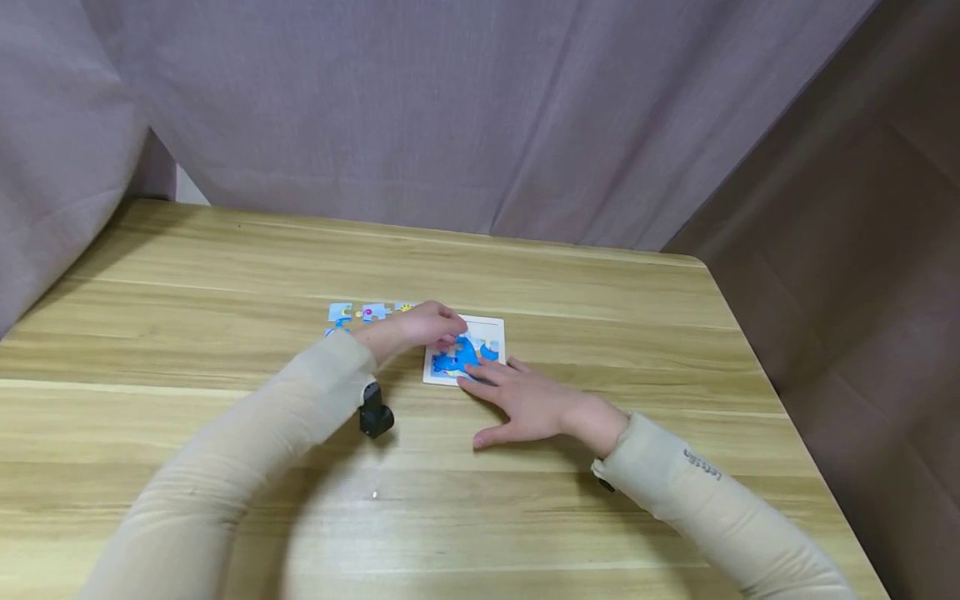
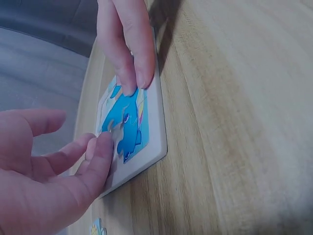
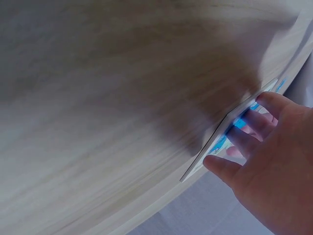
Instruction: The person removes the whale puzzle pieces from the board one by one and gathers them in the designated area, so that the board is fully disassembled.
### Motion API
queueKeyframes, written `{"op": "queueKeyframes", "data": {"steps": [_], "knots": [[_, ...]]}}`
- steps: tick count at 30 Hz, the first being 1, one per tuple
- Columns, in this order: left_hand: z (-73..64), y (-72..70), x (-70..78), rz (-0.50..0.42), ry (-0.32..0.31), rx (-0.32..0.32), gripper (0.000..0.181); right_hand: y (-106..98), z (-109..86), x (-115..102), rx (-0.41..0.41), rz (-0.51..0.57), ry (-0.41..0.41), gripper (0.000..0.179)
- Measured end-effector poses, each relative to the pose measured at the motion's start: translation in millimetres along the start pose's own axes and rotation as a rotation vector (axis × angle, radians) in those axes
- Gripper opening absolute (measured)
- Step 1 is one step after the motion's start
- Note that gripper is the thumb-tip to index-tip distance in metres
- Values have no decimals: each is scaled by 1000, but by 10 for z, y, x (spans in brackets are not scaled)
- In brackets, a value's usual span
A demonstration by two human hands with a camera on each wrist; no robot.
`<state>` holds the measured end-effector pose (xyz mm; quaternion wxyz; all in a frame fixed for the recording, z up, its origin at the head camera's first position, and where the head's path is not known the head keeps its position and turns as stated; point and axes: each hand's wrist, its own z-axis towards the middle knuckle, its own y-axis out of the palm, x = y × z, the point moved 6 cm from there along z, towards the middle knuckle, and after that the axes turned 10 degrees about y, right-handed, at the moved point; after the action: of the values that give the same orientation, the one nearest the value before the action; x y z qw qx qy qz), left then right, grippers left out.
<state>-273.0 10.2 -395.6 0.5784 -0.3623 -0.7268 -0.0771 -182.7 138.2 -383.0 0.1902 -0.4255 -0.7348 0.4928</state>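
Observation:
A small white-framed puzzle board lies on the table, partly filled with blue animal pieces. A notched grey gap shows among them. My left hand reaches over the board's left side; its thumb and a fingertip come close together right at the gap, while another finger sticks out apart. I cannot tell whether a piece is between those fingertips. From the right, my right hand spreads its fingers, with fingertips resting on the puzzle and frame. Its thumb lies out toward the front.
Several loose puzzle pieces lie left of the board, partly covered by my left arm. A black camera hangs at my left wrist. A tiny white speck is on the wooden table. Curtains hang behind the table.

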Motion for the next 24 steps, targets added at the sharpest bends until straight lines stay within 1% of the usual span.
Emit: {"op": "queueKeyframes", "data": {"steps": [3, 6, 10, 13, 16, 18, 21, 24], "knots": [[21, -3, 3, 23, 17, 18, 38, -5, 3, -1, 3, 7, -3, 83], [47, 3, 11, 40, 59, 61, 34, -9, 8, 3, -7, 26, -12, 83], [50, 18, 43, 94, 113, 126, 30, -47, 19, 28, -61, 123, -18, 80], [30, 29, 61, 115, 116, 155, 29, -92, 21, 62, -97, 214, -16, 74], [31, 38, 63, 106, 106, 166, 28, -118, 15, 93, -87, 246, -20, 71], [35, 42, 59, 102, 103, 170, 28, -119, -4, 97, -48, 215, -33, 71], [36, 38, 48, 104, 96, 174, 27, -105, -42, 86, 25, 116, -41, 78], [36, 32, 37, 110, 89, 176, 26, -72, -87, 122, 63, 33, -13, 84]]}}
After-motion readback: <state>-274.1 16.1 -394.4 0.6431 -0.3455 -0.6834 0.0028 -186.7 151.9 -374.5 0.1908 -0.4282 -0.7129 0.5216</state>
